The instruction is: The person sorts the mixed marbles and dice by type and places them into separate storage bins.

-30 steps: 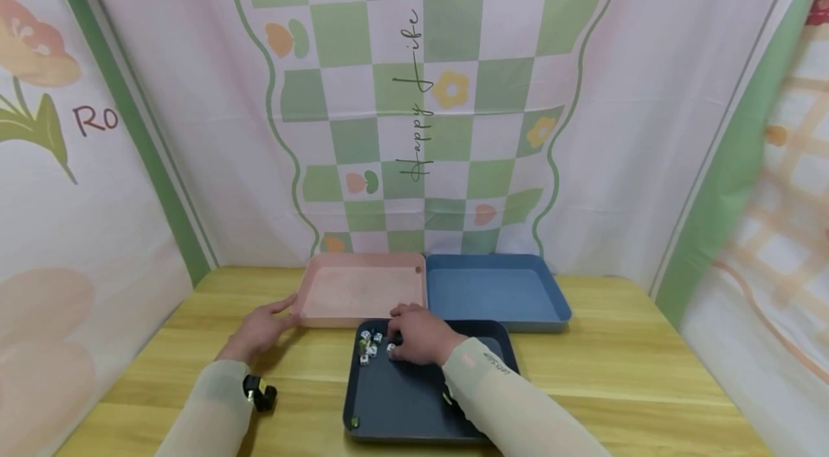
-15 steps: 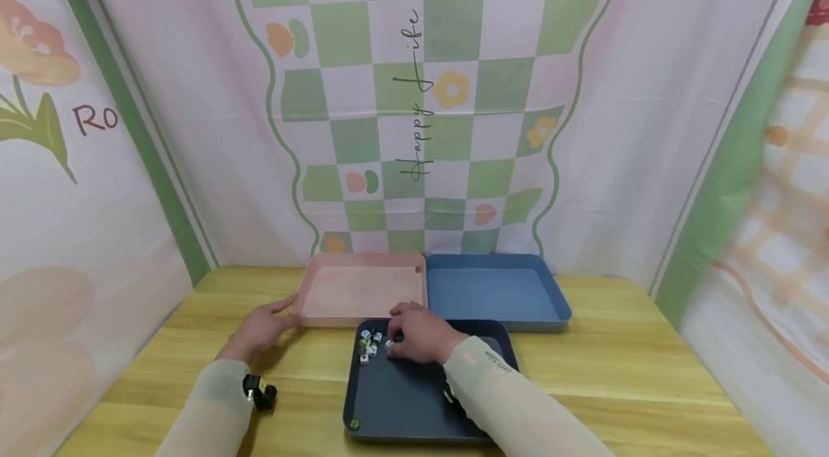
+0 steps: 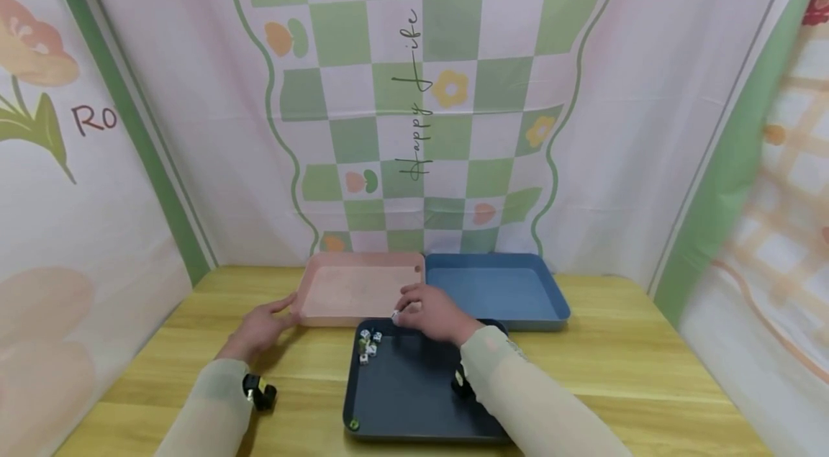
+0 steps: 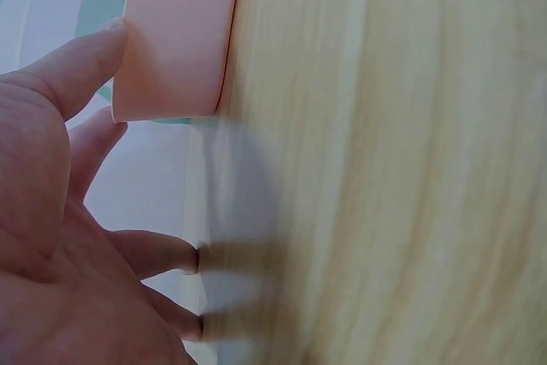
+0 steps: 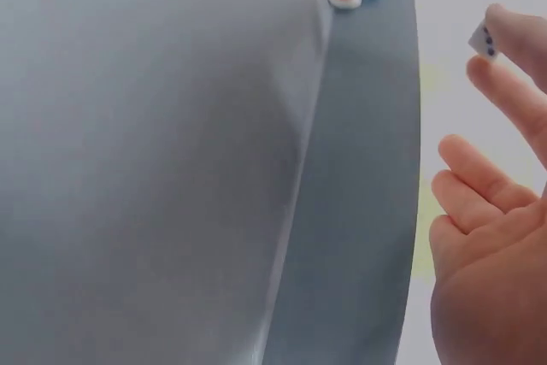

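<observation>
Head view: left hand [image 3: 262,329], fingers extended, thumb and index finger touching pink tray [image 3: 356,291] at near left corner. Small green piece [image 3: 353,424] in near left corner of dark tray [image 3: 408,399]; dice cluster [image 3: 372,350] in its far left corner. White die [image 3: 396,316] by dark tray's far rim, pinched in right hand [image 3: 435,311]. Blue tray [image 3: 492,291] far right, beside pink tray.

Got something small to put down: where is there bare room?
Bare: inside the blue tray; the table right of the right sleeve; the dark tray between the dice and the lone green piece.
Crowded: the dice corner; that tray's far edge, where the right hand pinches a die; the left side of the pink tray, which the left hand touches.
</observation>
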Demonstrator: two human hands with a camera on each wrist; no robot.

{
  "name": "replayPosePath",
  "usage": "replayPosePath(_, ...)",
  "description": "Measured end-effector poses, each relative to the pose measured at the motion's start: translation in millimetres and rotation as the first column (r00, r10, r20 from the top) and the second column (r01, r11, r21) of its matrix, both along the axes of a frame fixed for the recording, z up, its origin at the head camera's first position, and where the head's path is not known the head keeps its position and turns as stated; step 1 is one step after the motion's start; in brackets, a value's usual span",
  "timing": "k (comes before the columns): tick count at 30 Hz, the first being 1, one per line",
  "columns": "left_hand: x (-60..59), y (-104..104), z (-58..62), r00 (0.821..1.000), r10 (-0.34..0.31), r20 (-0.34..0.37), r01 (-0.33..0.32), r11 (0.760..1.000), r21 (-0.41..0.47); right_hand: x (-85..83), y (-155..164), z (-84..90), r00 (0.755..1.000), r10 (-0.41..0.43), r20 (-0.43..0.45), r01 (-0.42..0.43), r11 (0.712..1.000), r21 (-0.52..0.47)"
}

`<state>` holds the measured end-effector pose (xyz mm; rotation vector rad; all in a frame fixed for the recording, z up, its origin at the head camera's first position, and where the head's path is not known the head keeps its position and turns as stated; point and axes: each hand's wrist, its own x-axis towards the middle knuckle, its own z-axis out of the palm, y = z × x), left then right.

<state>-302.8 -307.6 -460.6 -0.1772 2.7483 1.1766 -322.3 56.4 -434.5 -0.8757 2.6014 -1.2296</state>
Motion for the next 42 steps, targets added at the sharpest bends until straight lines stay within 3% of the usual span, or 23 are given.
replayPosePath(5,-0.7,-1,-1.3,1.0,0.005,0.006,-0.005,1.0,0.016,-7.3,14,2.2,0.986,-0.165,-0.031,0.163,0.985,-0.063)
replayPosePath(11,-0.3,-1,-1.9,1.0,0.013,0.01,-0.013,1.0,0.025,-18.0,33,13.9,0.915,-0.367,-0.169,0.382,0.922,0.067)
replayPosePath(16,-0.4,-1,-3.7,1.0,0.022,0.018,-0.023,0.999,0.032,-26.5,51,23.1,0.865,-0.453,-0.217,0.483,0.868,0.115)
replayPosePath(20,0.4,0,-3.3,1.0,0.022,0.019,-0.022,1.0,0.022,-32.7,64,25.5,0.842,-0.487,-0.231,0.523,0.843,0.128)
replayPosePath(37,-0.5,-1,-2.8,1.0,0.007,-0.005,-0.007,1.0,0.003,-38.9,88,19.3,0.82,-0.556,-0.135,0.57,0.814,0.109)
replayPosePath(42,0.0,0,-2.1,1.0,0.006,-0.007,-0.006,1.0,-0.002,-39.1,90,18.8,0.804,-0.572,-0.165,0.592,0.794,0.137)
